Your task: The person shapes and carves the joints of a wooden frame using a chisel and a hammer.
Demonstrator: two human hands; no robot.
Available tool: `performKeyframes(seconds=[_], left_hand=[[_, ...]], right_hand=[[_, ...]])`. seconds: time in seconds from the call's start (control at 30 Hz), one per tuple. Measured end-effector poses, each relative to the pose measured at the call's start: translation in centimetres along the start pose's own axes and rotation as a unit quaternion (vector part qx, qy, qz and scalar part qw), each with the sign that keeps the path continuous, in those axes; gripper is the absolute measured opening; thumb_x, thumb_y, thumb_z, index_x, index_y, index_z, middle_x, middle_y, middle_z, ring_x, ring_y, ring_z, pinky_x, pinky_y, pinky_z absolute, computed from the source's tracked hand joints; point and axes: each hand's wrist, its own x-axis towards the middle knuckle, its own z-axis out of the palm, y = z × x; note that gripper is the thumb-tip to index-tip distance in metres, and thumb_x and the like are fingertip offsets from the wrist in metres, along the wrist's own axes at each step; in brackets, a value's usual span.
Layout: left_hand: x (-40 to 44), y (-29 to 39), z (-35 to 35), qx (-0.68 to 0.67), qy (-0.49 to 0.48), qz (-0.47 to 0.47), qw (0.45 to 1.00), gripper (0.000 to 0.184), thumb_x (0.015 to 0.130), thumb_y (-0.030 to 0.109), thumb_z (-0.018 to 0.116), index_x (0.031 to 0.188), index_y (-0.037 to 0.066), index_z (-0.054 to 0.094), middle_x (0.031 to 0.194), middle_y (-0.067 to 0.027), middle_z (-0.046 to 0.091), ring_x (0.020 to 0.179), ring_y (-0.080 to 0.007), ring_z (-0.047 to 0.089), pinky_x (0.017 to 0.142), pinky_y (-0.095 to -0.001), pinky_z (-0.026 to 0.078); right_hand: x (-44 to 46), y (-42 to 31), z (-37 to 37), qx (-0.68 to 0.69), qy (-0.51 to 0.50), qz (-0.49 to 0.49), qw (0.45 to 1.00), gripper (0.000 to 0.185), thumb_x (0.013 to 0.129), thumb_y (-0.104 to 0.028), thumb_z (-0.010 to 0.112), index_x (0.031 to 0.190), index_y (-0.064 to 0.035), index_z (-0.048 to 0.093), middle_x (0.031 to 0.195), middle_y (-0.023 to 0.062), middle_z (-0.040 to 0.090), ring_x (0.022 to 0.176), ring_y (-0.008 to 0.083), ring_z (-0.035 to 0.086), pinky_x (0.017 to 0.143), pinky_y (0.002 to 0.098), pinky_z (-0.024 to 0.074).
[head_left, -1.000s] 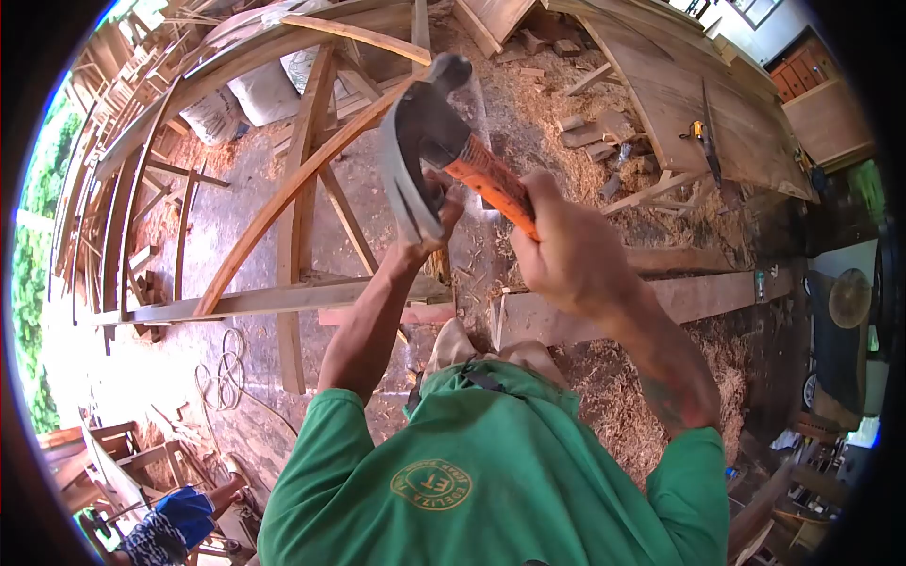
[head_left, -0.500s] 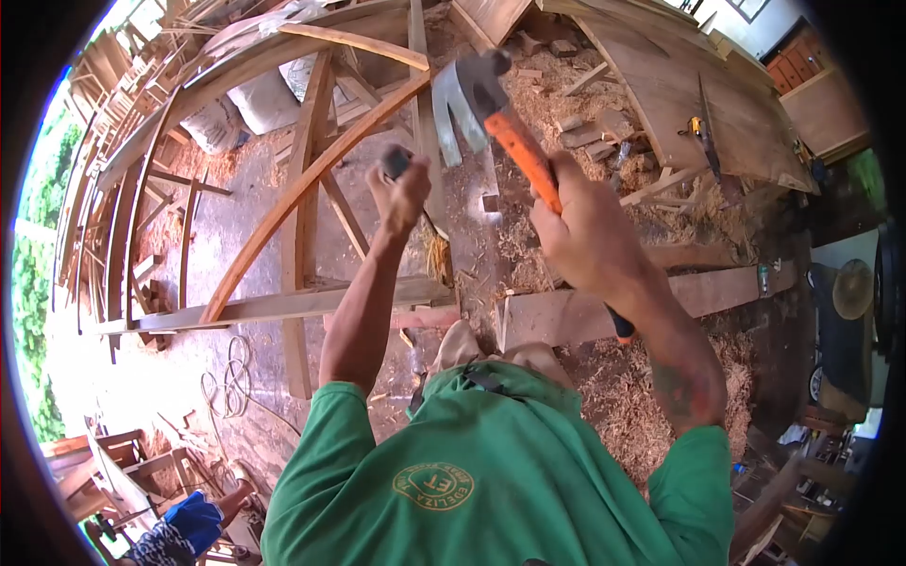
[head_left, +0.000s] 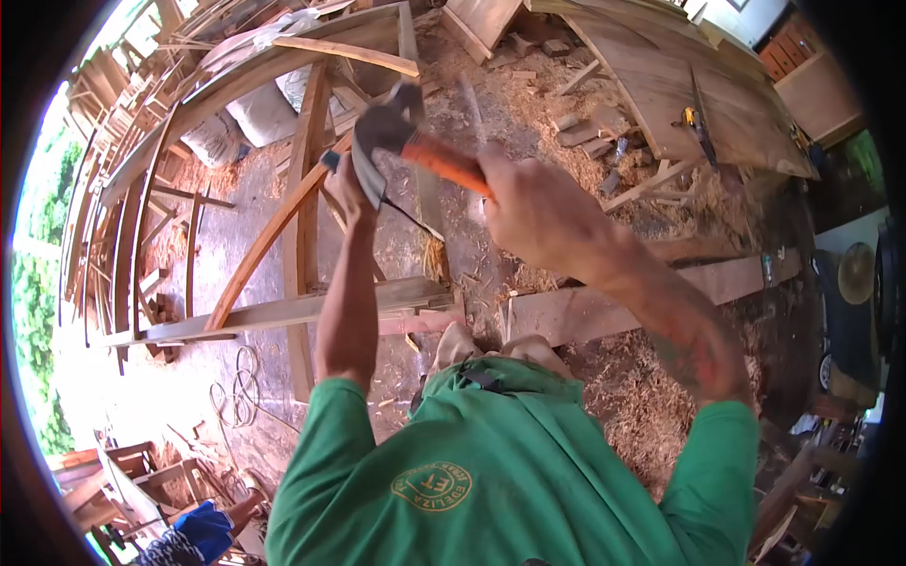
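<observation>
With our right hand (head_left: 538,212) we are gripping a claw hammer (head_left: 445,164) by its orange handle, its head showing over our left hand (head_left: 351,193). In that hand we are holding a chisel (head_left: 411,216) aslant, its tip meeting a splintered patch of wood (head_left: 435,262); whether the hammer is touching the chisel, we cannot tell

The floor (head_left: 250,208) is dark and scuffed, with pale shavings (head_left: 618,406) strewn across it and heaped thickly at the right of the view. Among them, short offcuts (head_left: 596,132) lie in a loose group, while at the left a thin cord (head_left: 236,391) lies in loops
</observation>
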Motion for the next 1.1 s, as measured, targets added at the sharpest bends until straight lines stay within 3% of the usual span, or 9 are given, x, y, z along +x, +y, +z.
performKeyframes(seconds=[0.07,0.17,0.23,0.37,0.4,0.63,0.87,1.07,1.1], left_hand=[[-1.1,3.1,1.3,-0.096,0.056,-0.043,0.993,0.02,0.081,0.015,0.059,0.066,0.008,0.048,0.05,-0.0001,0.045,0.037,-0.0136,0.042,0.038,-0.0297,0.036],[-6.3,6.1,6.7,0.072,-0.037,0.077,0.994,0.018,0.079,0.01,0.061,0.065,0.007,0.05,0.054,-0.0013,0.051,0.04,-0.0129,0.045,0.038,-0.0292,0.038],[-7.6,5.0,7.6,0.139,-0.111,0.101,0.979,0.019,0.081,0.012,0.064,0.068,0.005,0.052,0.054,-0.0032,0.053,0.041,-0.011,0.047,0.039,-0.0282,0.037],[-11.0,6.1,8.5,0.172,-0.132,0.129,0.968,0.019,0.076,0.014,0.069,0.065,0.008,0.055,0.059,0.0019,0.055,0.054,-0.0079,0.052,0.047,-0.0277,0.038],[-10.3,5.2,7.7,0.26,-0.168,0.234,0.921,0.02,0.079,0.012,0.069,0.066,0.008,0.055,0.06,0.0023,0.056,0.053,-0.0083,0.051,0.048,-0.0286,0.039],[-11.0,5.4,7.5,0.166,-0.136,0.114,0.97,0.018,0.081,0.008,0.066,0.07,0.005,0.052,0.066,0.0021,0.05,0.058,-0.008,0.046,0.053,-0.029,0.04],[-9.6,3.6,6.8,0.16,-0.187,0.206,0.947,0.01,0.078,0.009,0.071,0.079,0.004,0.062,0.07,-0.0045,0.059,0.062,-0.0107,0.053,0.059,-0.0292,0.043],[-3.2,-1.5,2.5,0.36,-0.15,0.326,0.861,0.033,0.084,0.035,0.061,0.084,0.003,0.064,0.069,-0.0058,0.06,0.058,-0.0201,0.055,0.054,-0.0375,0.041],[-0.4,1.0,2.1,0.244,-0.131,0.096,0.956,0.026,0.083,0.026,0.061,0.075,0.002,0.06,0.056,-0.0053,0.052,0.048,-0.0195,0.051,0.05,-0.0367,0.04]], right_hand=[[0.7,-0.3,-1.1,0.059,0.062,0.011,0.996,0.015,0.091,-0.007,0.053,0.1,0.005,0.049,0.061,0.0212,0.058,0.053,0.0333,0.063,0.05,0.0456,0.0482],[-0.1,-1.0,-1.6,0.153,0.086,0.077,0.981,0.016,0.09,-0.007,0.053,0.102,0.0042,0.049,0.064,0.0216,0.059,0.055,0.0338,0.063,0.052,0.0443,0.0472],[0.1,-0.9,-2.4,0.152,0.088,0.068,0.982,0.024,0.089,-0.009,0.056,0.106,0.0071,0.049,0.066,0.031,0.061,0.065,0.0484,0.065,0.06,0.0548,0.0511],[-0.9,-1.5,-3.0,0.086,0.067,0.074,0.991,0.025,0.088,-0.01,0.058,0.105,0.0048,0.048,0.068,0.0291,0.062,0.066,0.047,0.065,0.062,0.0557,0.0516],[-1.1,-1.8,-3.0,0.088,0.065,0.08,0.991,0.025,0.088,-0.01,0.058,0.105,0.0048,0.048,0.068,0.0291,0.062,0.066,0.047,0.065,0.062,0.0557,0.0516],[-1.0,-2.6,-3.8,0.085,0.108,0.033,0.99,0.022,0.088,-0.009,0.058,0.103,0.0008,0.046,0.069,0.0253,0.062,0.069,0.0475,0.064,0.061,0.0555,0.0488],[-0.9,-1.5,-1.2,0.068,0.015,0.048,0.996,0.017,0.088,-0.006,0.058,0.1,0.0011,0.049,0.066,0.0247,0.062,0.064,0.0438,0.066,0.052,0.0507,0.0508],[-2.1,2.0,-0.2,-0.034,-0.024,0.062,0.997,0.02,0.088,-0.006,0.055,0.106,0.002,0.051,0.066,0.0244,0.063,0.063,0.0427,0.067,0.053,0.0503,0.0528],[-2.7,2.1,0.0,0.018,0.026,0.08,0.996,0.02,0.088,-0.006,0.054,0.106,0.0016,0.051,0.066,0.0241,0.063,0.063,0.0431,0.067,0.054,0.0515,0.0519]])
